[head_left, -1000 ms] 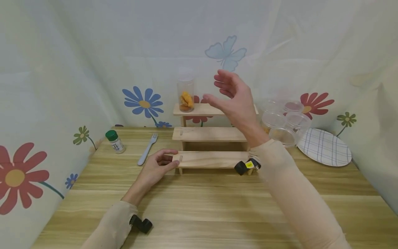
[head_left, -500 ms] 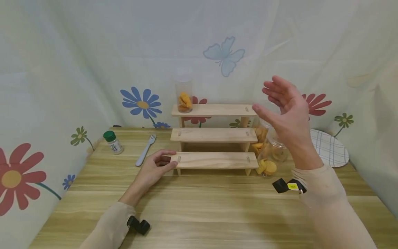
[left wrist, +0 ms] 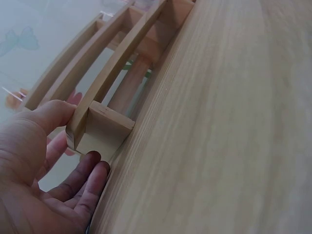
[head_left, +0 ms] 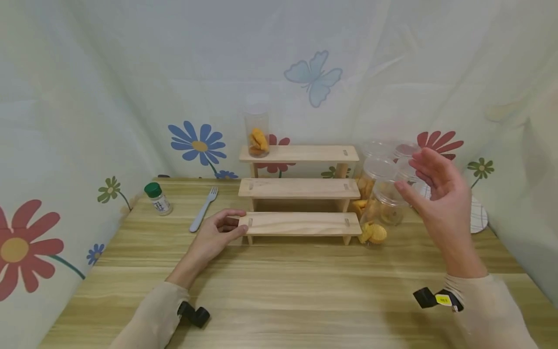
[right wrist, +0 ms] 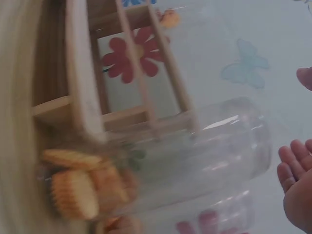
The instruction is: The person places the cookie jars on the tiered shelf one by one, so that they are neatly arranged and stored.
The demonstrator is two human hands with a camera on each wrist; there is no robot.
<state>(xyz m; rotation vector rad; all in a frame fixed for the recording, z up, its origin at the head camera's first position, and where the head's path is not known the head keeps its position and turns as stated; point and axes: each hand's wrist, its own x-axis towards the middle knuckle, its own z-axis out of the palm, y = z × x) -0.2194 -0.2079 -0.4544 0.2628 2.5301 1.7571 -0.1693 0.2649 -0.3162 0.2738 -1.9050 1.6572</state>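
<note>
A three-step wooden shelf (head_left: 301, 223) stands in the middle of the table. My left hand (head_left: 218, 233) holds the left end of its lowest board; in the left wrist view the thumb (left wrist: 58, 114) lies against the board's edge, with other fingertips below. Off to the right, my right hand (head_left: 446, 213) is raised with fingers apart and nothing in it, close to several clear lidded jars (head_left: 383, 196). Yellow-orange biscuits (right wrist: 75, 192) show at the bottom of the nearest jar. One clear jar (head_left: 258, 133) with orange snack pieces stands at the top step's left end.
Left of the shelf are a green-capped shaker (head_left: 159, 199) and a pale blue fork (head_left: 203, 211). A white checked plate (head_left: 478, 217) sits behind my right hand, partly hidden. Flower-printed curtain (head_left: 209, 58) surrounds the table's back and sides.
My right hand has swung from in front of the top step to the right and then down beside the jars, uncovering the shelf's right end. My left hand keeps its place.
</note>
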